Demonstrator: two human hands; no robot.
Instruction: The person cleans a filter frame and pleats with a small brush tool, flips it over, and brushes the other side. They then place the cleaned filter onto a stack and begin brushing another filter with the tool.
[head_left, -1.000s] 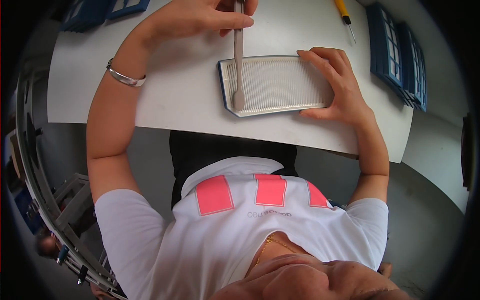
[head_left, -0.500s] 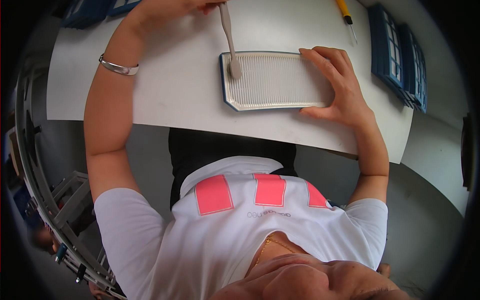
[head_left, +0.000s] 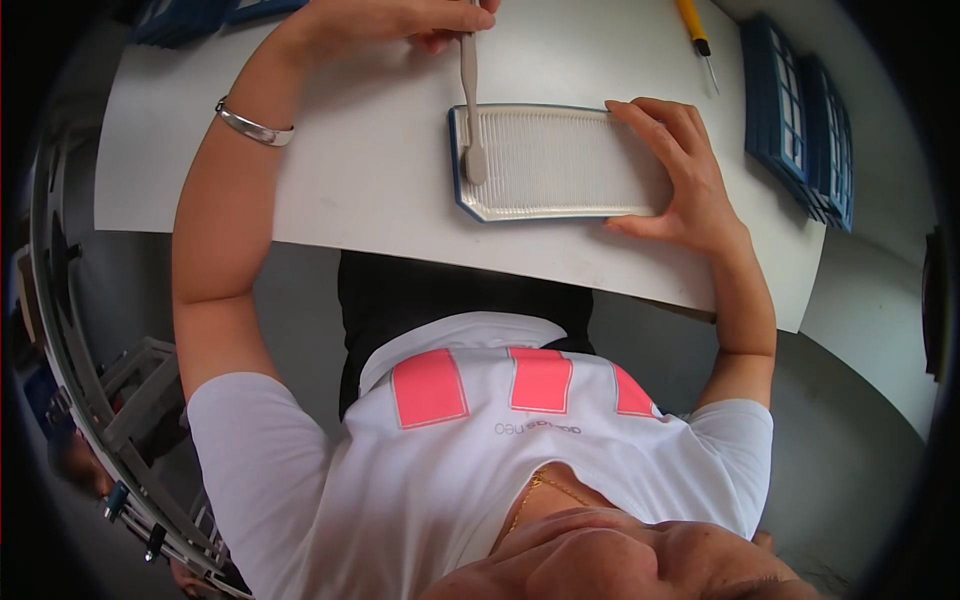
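Observation:
A pleated white air filter point(head_left: 570, 162) with a blue rim lies on the white table. My right hand point(head_left: 672, 170) grips its right end, fingertips on the far edge and thumb on the near edge. In my left hand point(head_left: 440, 22) is the handle of a slim grey brush point(head_left: 470, 90), pinched above the filter's far side. The brush's rounded head rests on the pleats at the filter's left end, close to the rim. Its bristles face down and are mostly hidden.
A yellow-handled screwdriver point(head_left: 695, 32) lies at the far right of the table point(head_left: 350, 160). Stacked blue-framed filters point(head_left: 788, 100) stand at the right edge, and more blue-framed pieces point(head_left: 180, 18) at the far left. A metal frame point(head_left: 140, 385) is off to the left.
The brush head has moved nearer to me along the filter's left end, and my left hand has come down and to the right. The filter has shifted slightly right.

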